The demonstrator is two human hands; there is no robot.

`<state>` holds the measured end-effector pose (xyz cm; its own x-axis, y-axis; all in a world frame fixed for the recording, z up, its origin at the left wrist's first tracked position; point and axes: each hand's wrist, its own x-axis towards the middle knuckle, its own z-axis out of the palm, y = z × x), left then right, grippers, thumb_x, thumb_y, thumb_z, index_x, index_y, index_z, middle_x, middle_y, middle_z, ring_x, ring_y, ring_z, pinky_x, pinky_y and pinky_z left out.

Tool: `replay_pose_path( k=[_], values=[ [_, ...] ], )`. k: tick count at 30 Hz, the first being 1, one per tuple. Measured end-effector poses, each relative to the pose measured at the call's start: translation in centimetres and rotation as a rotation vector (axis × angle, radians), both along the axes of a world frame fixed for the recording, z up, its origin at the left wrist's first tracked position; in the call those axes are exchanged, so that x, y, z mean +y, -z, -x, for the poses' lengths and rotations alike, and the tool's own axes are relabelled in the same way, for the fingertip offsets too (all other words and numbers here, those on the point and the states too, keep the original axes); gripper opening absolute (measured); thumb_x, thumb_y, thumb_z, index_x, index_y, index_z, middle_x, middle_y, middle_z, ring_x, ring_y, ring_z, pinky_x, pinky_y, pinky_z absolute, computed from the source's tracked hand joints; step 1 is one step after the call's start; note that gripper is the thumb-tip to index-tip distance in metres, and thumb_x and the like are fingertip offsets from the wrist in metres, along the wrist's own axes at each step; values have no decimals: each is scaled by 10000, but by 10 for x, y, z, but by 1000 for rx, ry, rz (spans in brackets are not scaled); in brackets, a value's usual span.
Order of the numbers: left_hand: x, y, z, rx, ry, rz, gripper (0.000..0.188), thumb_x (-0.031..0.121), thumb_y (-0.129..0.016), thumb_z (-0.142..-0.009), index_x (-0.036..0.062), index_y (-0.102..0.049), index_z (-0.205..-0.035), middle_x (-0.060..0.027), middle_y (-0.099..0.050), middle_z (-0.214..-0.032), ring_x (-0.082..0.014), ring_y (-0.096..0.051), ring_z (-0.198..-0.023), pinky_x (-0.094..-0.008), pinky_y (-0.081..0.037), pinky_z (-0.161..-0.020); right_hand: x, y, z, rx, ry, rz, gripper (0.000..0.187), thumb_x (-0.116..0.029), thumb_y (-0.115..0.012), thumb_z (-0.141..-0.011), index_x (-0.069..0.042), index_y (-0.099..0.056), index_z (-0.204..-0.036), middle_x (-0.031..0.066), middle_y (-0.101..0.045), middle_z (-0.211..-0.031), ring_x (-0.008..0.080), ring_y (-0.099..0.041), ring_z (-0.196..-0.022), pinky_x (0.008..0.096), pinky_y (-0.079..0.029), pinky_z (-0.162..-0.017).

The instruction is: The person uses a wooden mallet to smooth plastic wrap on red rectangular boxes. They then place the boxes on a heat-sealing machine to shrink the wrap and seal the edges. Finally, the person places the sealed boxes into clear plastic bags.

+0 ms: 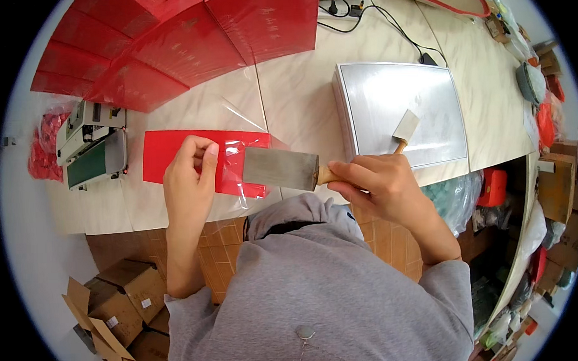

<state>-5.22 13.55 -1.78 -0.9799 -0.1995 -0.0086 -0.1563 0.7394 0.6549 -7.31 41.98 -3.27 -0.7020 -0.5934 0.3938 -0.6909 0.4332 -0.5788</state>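
Observation:
A flat red box point(167, 156) lies near the table's front edge, its right end wrapped in loose clear film point(235, 158). Over its left half, my left hand point(190, 174) is closed, thumb against curled fingers; whatever is pinched there is hidden. My right hand point(378, 180) grips the wooden handle of a wide metal scraper point(281, 168). The scraper's flat blade points left and overlaps the right end of the red box; whether it touches cannot be told. Behind my right hand, a smaller scraper-like tool point(406, 125) rests on a silver metal-topped box point(387, 88).
Large red boxes point(189, 50) in clear film stand at the back left. A small machine point(93, 146) with a green panel sits at the left. Black cables point(391, 21) run across the back. Open cartons point(124, 301) stand on the floor, lower left; a cluttered shelf point(520, 236) is at right.

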Motion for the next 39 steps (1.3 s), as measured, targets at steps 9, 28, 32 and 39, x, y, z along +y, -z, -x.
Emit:
replay_pose_path(
  k=[9, 28, 32, 39],
  values=[
    [-10, -12, -33, 173, 406, 67, 224, 98, -723, -746, 20, -596, -912, -108, -585, -877, -267, -566, -819, -346, -466, -701, -26, -5, -4, 9, -41, -67, 170, -191, -700, -816, -66, -642, -916, 30, -501, -595, 188, -528, -474, 328, -399, -411],
    [-45, -24, -47, 412, 624, 488, 331, 124, -726, -660, 62, -641, -974, -35, -536, -776, -198, -542, -793, -369, -450, -749, -42, 0, -9, 13, -46, -56, 182, -168, -723, -796, -54, -625, -897, 38, -514, -591, 196, -532, -466, 325, -396, -400],
    [-40, -32, -41, 384, 601, 504, 440, 148, -746, -624, 94, -649, -1050, -48, -560, -895, -255, -543, -897, -425, -437, -842, -44, 0, -10, 10, -44, -35, 185, -170, -726, -794, -51, -628, -897, 40, -537, -609, 200, -544, -477, 321, -408, -409],
    [-35, -16, -39, 391, 663, 509, 354, 151, -748, -611, 93, -657, -948, -36, -565, -899, -230, -555, -916, -431, -434, -846, -49, 1, -14, 20, -51, -26, 197, -174, -724, -796, -48, -631, -916, 45, -558, -630, 203, -560, -496, 322, -424, -424]
  ],
)
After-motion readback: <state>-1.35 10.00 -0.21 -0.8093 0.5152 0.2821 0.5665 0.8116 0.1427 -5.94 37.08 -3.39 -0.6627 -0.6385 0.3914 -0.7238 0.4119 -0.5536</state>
